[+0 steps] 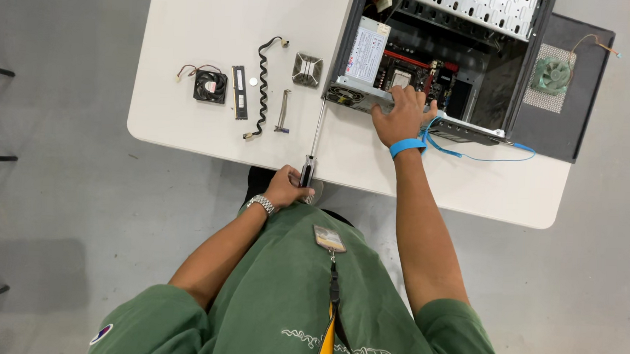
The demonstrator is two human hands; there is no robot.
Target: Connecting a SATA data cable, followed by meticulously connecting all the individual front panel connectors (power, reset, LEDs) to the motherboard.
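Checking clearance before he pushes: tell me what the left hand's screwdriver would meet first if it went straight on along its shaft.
The left hand holds a long screwdriver aimed up the table. Straight on, its tip would probably first meet the open computer case at its front corner; height is unclear.

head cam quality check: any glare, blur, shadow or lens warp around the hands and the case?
Head view: even, soft overhead light; sharp across the frame, no motion blur on the left hand or right hand. The white table is bright but keeps its edges. The case interior is dark, detail lost in shadow. Wide-angle warp bends the table edges slightly. A soft shadow lies on the floor at lower left.
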